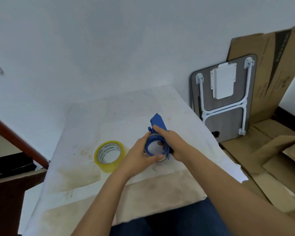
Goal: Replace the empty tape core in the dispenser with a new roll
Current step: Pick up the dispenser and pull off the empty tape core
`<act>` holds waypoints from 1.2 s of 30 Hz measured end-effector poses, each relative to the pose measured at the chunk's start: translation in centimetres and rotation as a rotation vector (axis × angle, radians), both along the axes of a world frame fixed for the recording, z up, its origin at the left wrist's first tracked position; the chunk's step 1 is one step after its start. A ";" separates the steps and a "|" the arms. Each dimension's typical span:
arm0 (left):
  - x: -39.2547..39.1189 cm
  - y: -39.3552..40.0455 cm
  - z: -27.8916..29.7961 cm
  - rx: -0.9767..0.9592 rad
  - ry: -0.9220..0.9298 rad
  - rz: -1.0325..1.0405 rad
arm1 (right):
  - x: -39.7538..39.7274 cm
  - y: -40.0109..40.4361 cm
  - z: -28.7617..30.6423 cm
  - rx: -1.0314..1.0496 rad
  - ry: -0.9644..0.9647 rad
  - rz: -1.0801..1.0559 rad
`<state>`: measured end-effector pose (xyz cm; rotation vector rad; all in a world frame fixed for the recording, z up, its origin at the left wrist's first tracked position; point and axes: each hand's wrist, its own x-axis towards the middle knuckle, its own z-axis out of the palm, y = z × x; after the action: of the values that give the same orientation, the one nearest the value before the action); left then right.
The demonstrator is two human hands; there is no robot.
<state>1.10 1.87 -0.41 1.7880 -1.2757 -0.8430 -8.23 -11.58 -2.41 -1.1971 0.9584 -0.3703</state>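
I saw both hands closed around the blue dispenser (157, 133) near the middle of the white surface (92, 120). The left hand (140, 153) gripped its round ring from the left side, with the thumb under it. The right hand (170, 142) held the body from the right. The new yellow roll (109, 155) lay flat on the surface, just beside the left hand, not touching it.

Blue dispenser (157, 124), yellow tape roll (109, 155) with blue lettering, stained white cloth (109, 116).
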 end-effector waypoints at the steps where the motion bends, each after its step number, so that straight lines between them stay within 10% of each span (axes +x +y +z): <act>1: 0.4 -0.1 0.0 -0.011 -0.013 -0.001 | 0.2 0.1 0.0 0.012 -0.029 -0.009; 18: 2.7 0.3 -0.1 -0.121 -0.304 0.070 | 0.0 0.0 3.5 0.111 -0.260 -0.008; 26: 1.5 -0.3 1.9 -0.052 0.350 0.207 | -0.2 0.1 3.3 0.111 -0.360 -0.189; 36: 2.8 0.1 2.1 -0.077 0.196 0.297 | -1.6 0.1 3.0 0.026 -0.236 -0.005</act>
<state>3.90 1.98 1.70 1.7317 -0.8792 -0.7677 -9.86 -11.45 0.62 -1.0997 0.7603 -0.4901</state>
